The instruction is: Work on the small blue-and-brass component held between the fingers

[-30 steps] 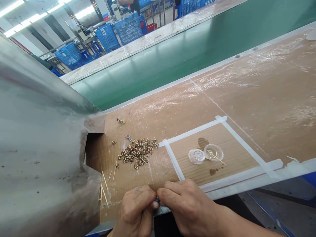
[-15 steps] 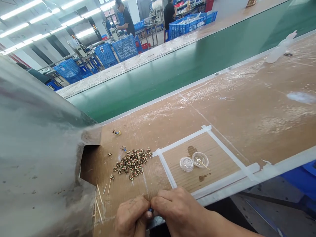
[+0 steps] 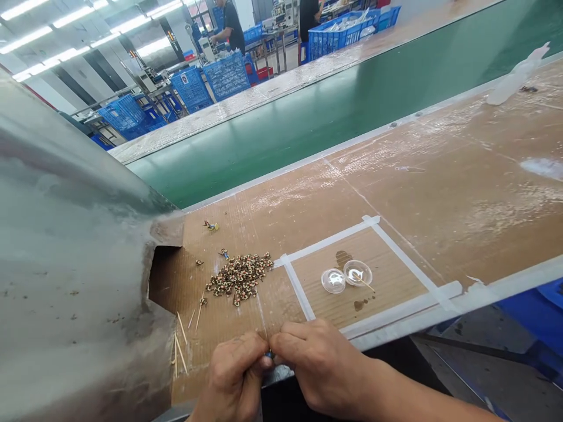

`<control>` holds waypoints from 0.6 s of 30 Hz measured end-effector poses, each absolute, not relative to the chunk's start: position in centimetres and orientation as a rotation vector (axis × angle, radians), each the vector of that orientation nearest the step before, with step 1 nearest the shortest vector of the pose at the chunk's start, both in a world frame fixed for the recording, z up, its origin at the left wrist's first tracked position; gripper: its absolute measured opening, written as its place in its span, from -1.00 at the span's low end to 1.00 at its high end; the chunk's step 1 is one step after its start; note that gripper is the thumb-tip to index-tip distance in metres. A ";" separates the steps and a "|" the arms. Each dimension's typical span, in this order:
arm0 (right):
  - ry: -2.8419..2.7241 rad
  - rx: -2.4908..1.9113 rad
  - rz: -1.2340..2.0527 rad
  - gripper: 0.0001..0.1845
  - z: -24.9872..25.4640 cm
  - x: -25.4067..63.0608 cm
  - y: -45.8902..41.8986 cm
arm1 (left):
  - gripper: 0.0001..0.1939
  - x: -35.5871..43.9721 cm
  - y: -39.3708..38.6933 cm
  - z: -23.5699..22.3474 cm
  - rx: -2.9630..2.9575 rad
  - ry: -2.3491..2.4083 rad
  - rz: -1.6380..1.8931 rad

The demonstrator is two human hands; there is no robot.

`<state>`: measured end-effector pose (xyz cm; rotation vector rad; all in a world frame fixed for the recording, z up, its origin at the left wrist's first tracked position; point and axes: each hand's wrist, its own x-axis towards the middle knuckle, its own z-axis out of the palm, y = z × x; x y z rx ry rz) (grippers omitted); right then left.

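Note:
My left hand and my right hand meet at the front edge of the table, fingers pinched together. Between their fingertips shows a tiny blue part, mostly covered by the fingers; it looks like part of a small figurine. Beyond the hands lies a pile of small painted figurine pieces, dark with cream and red spots. One blue-and-dark piece rests just behind the pile. Farther back is a small figurine with a yellow base.
White tape frames a cardboard patch with a clear cup holding a stick, and its lid. Wooden toothpicks lie at left by a metal housing. A green conveyor belt, blue crates and two people are beyond.
The view has shifted slightly, so the table things appear a little higher. Both hands stay together at the table edge, still pinching the small blue part.

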<state>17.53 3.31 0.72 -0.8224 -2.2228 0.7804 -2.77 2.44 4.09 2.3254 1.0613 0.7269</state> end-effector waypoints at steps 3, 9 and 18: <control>-2.222 -0.810 0.786 -0.80 0.8 17.5 3.4 | -0.75 -2.7 2.5 4.1 2.326 1.063 0.741; -2.211 -0.794 0.787 -0.79 1.1 17.5 3.4 | -0.76 -2.7 2.6 4.1 2.344 1.063 0.742; -2.166 -0.787 0.791 -0.79 1.2 17.6 3.5 | -0.75 -2.7 2.5 4.0 2.307 1.060 0.738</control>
